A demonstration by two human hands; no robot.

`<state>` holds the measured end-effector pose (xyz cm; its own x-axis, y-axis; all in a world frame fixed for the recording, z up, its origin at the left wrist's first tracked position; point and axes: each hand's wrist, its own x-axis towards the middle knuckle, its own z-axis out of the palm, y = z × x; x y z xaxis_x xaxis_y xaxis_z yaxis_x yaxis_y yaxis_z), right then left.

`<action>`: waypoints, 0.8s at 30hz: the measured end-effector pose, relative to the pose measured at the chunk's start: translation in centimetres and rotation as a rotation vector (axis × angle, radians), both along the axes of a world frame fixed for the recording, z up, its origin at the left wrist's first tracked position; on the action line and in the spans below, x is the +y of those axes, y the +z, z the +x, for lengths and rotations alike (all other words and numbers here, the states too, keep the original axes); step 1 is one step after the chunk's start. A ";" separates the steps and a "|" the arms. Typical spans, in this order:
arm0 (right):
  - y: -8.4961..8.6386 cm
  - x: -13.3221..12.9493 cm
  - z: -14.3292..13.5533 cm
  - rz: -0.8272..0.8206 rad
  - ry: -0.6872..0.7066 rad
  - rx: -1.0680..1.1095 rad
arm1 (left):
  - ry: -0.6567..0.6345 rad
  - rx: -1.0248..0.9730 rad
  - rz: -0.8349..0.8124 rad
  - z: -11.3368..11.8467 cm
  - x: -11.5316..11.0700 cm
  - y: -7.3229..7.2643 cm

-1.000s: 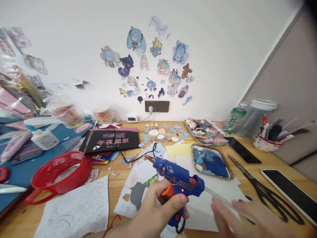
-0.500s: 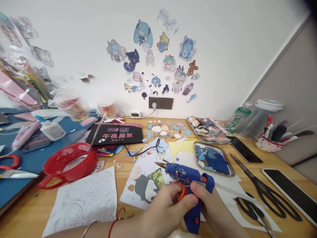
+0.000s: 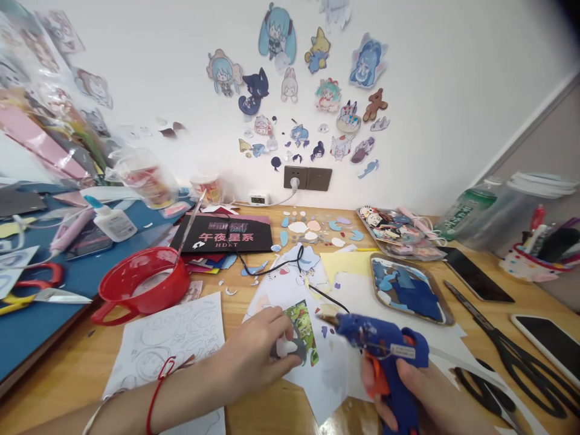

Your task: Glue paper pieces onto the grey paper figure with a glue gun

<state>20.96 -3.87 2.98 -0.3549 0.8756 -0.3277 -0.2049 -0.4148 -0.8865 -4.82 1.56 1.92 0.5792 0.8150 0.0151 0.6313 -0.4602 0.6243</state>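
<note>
My right hand (image 3: 408, 386) is wrapped around the handle of a blue hot glue gun (image 3: 376, 335), its fingers near the orange trigger. The brass nozzle points left, over the white paper sheets (image 3: 335, 368). My left hand (image 3: 263, 347) has its thumb and fingers at opposite edges of a dark grey and white paper cutout (image 3: 292, 346), partly hiding it. Beside that cutout lies a green patterned card (image 3: 304, 326). A black cord (image 3: 267, 273) curves across the papers behind the gun.
A red cup (image 3: 142, 281) and a sheet of line drawings (image 3: 176, 344) are on the left. Black scissors (image 3: 502, 338), phones and a tray of blue scraps (image 3: 410, 290) occupy the right. Small cutouts (image 3: 312, 226) lie toward the wall, near a black printed folder (image 3: 226, 235).
My left hand has left the glue gun and moved left to the grey and white cutout. The gun has shifted right in my right hand. The view has tilted down and left.
</note>
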 end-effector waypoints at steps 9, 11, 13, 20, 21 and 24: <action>2.1 0.1 -0.2 0.287 -0.065 -0.518 | -0.016 0.100 0.049 0.9 0.7 -1.0; 2.1 0.6 -0.3 0.334 -0.072 -0.619 | -0.026 0.100 0.059 0.8 0.8 -1.2; 1.8 1.2 -0.5 0.404 -0.051 -0.738 | -0.040 0.086 0.061 0.7 0.9 -1.2; 0.5 2.1 -0.8 0.567 0.112 -0.864 | -0.114 0.006 0.005 0.0 1.2 -0.5; 0.3 2.1 -0.9 0.592 0.118 -0.884 | -0.122 0.007 -0.014 -0.1 1.4 -0.3; -0.1 2.2 -1.2 0.669 0.174 -0.934 | -0.152 0.029 -0.069 -0.3 1.9 0.3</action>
<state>19.75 -1.63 2.83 -0.3516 0.9360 -0.0159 0.6581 0.2351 -0.7153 -5.09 3.47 2.19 0.6956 0.7162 -0.0565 0.5757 -0.5086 0.6402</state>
